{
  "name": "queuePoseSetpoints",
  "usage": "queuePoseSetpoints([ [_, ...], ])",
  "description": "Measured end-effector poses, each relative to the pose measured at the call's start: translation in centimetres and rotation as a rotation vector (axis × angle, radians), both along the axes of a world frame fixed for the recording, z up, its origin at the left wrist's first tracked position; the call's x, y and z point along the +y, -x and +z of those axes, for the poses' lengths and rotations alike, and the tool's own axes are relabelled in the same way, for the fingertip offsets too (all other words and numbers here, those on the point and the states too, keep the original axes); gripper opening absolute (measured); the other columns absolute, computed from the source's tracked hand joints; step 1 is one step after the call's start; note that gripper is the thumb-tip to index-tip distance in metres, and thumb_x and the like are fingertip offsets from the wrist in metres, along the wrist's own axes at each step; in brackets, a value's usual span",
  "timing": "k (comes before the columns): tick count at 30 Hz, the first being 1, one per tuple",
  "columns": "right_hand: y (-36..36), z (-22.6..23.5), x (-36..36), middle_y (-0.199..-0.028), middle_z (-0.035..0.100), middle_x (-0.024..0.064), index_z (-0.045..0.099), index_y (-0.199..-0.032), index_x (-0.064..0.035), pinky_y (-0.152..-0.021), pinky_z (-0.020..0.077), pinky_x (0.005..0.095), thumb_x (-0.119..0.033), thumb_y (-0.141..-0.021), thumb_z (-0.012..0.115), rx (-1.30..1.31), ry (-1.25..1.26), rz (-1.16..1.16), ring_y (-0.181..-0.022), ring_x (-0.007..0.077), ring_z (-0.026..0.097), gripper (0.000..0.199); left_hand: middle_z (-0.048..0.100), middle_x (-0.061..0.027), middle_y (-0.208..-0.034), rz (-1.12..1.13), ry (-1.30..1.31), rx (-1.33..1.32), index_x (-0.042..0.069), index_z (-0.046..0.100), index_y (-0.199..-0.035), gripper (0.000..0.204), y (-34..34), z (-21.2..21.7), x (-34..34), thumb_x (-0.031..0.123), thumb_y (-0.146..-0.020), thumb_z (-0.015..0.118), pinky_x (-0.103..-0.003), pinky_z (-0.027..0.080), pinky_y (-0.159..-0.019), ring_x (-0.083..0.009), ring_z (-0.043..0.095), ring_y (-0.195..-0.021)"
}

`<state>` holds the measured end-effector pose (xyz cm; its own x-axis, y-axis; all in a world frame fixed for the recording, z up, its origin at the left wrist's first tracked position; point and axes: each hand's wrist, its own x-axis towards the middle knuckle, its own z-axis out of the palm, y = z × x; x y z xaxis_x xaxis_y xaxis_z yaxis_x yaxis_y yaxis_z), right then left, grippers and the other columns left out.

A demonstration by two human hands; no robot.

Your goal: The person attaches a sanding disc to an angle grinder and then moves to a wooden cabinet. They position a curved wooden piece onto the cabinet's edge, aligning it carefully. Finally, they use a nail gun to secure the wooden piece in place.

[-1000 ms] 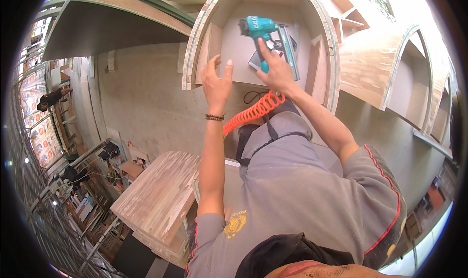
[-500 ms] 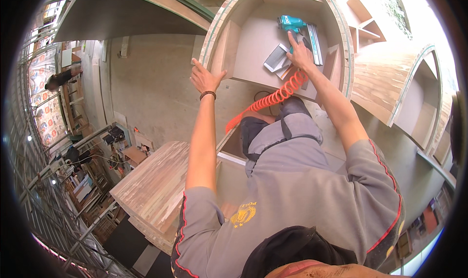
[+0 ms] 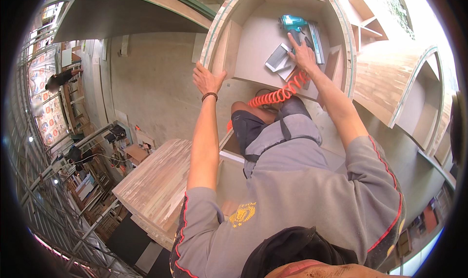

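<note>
A curved wooden cabinet [image 3: 225,53] with a pale panel inside stands in front of me. My left hand [image 3: 208,80] grips its lower left rim, thumb stretched out to the right. On the panel lies a teal and black nail gun [image 3: 294,22] with a long silver magazine. My right hand [image 3: 304,56] is around its dark handle, index finger extended along it; the palm hides part of the grip. An orange coiled air hose [image 3: 273,97] runs from under that hand toward my knees. Beside the hand lies a small box [image 3: 278,56], grey and white.
More curved wooden cabinets [image 3: 380,80] stand at the right. A dark panel [image 3: 131,14] extends across the upper left. A wood-strip surface [image 3: 156,175] lies left of my body. Timber and tools clutter the far left, where another person [image 3: 58,80] is.
My left hand's fingers have bent in against the cabinet rim. My right hand's fingers have moved slightly over the nail gun's handle. The hose's coils have shifted, and my left knee has become more exposed.
</note>
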<state>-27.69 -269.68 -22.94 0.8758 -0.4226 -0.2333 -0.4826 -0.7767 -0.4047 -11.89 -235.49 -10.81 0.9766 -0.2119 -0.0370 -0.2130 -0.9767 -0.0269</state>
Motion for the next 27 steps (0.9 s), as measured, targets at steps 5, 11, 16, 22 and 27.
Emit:
queuePoseSetpoints([
  [5,0.2,0.3,-0.5,-0.127,0.058,0.0277,0.021,-0.164,-0.0433,-0.087,0.0546,0.0524,-0.037,-0.092,0.075,0.017,0.025,0.025,-0.102,0.0436,0.068,0.090,0.053,-0.0206,-0.127,0.031,0.038,0.033,0.003,0.036,-0.145,0.109,0.2,0.7,-0.9,0.052,-0.064,0.089,-0.054,0.044,-0.096,-0.0391,0.054,-0.118],
  [11,-0.6,0.9,-0.2,-0.129,0.058,0.0249,0.022,-0.164,-0.0421,-0.096,0.0489,0.0517,-0.035,-0.091,0.076,0.081,0.032,0.023,-0.116,0.0400,0.063,0.092,0.054,-0.0185,-0.126,0.020,0.018,-0.014,0.004,0.037,-0.146,0.112,0.2,0.1,-0.1,0.056,-0.061,0.087,-0.052,0.045,-0.095,-0.0370,0.055,-0.116],
  [16,-1.1,1.5,0.8,-0.133,0.056,0.0251,0.024,-0.164,-0.0412,-0.099,0.0469,0.0534,-0.032,-0.090,0.076,0.121,0.036,-0.047,-0.119,0.0397,0.061,0.091,0.055,-0.0154,-0.125,0.007,-0.015,-0.062,0.003,0.036,-0.149,0.116,0.2,0.0,-0.3,0.060,-0.060,0.086,-0.048,0.045,-0.092,-0.0330,0.055,-0.113],
  [22,-2.1,2.0,4.5,-0.134,0.056,0.0221,0.049,-0.153,-0.0185,-0.100,0.0477,0.0512,-0.032,-0.087,0.077,-0.193,0.251,-0.141,-0.123,0.0381,0.058,0.073,0.055,-0.0128,-0.122,0.027,0.009,-0.094,0.005,0.035,-0.152,0.119,0.4,-0.3,0.5,0.060,-0.059,0.086,-0.046,0.044,-0.090,-0.0308,0.054,-0.112],
  [27,-6.2,2.2,13.5,-0.136,0.058,0.0248,0.056,-0.148,-0.0134,-0.096,0.0524,0.0484,-0.043,-0.090,0.074,-0.291,-0.461,-0.238,-0.120,0.0371,0.060,0.068,0.055,-0.0115,-0.121,0.049,0.059,-0.017,0.006,0.036,-0.152,0.117,0.3,0.7,-0.3,0.057,-0.060,0.086,-0.044,0.041,-0.090,-0.0291,0.053,-0.111],
])
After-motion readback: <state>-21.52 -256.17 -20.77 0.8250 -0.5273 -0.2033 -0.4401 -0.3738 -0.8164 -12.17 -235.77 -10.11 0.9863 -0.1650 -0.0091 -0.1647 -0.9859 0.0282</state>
